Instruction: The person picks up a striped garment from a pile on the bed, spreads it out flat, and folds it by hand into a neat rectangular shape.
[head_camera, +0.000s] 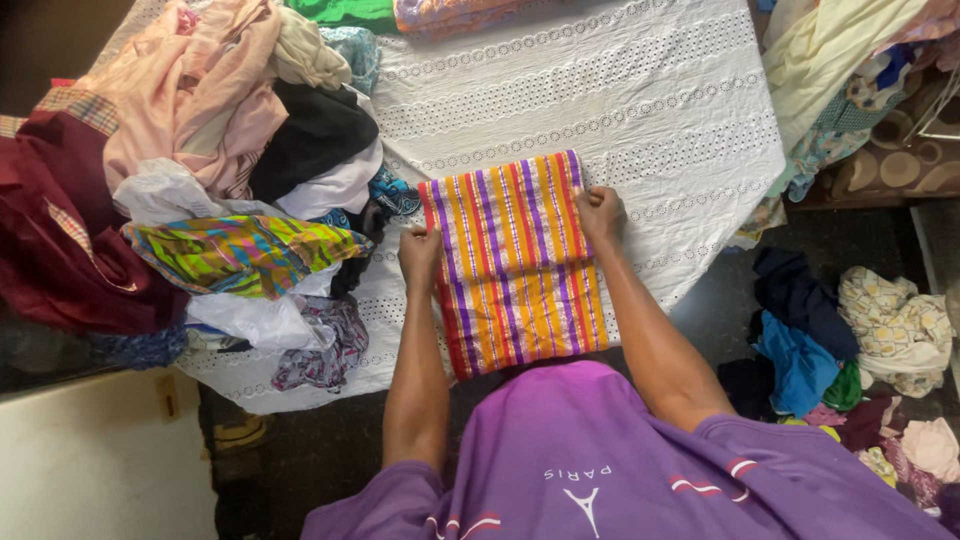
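Hands: both rest on the striped cloth (515, 265), one at each side edge, arms reaching toward 12 o'clock.
Left hand (420, 250): fingers curled shut, pinching the cloth's 9 o'clock edge near its far corner.
Right hand (600, 213): fingers curled shut, gripping the cloth's 3 o'clock edge near the far corner.
Striped cloth: folded to a rough rectangle; orange, purple, red and white stripes running 12 to 6 o'clock; lies flat, slightly skewed, with a crosswise fold line about midway between the hands and the near edge.
Bench (620, 100): covered by a white eyelet sheet; the cloth sits near its 6 o'clock edge, directly in front of the person.
Laundry heap (230, 150): at 9 to 11 o'clock on the bench, just beside the left hand; mixed pink, black, white and maroon garments, with a bright multicolour printed piece (245, 255) on top at the near side.
Floor pile (850, 350): at 3 to 4 o'clock, below the bench edge, well apart from the cloth; dark blue, bright blue, green and patterned cream items.
Purple shirt (590, 460): worn by the person, fills 6 o'clock of the view.
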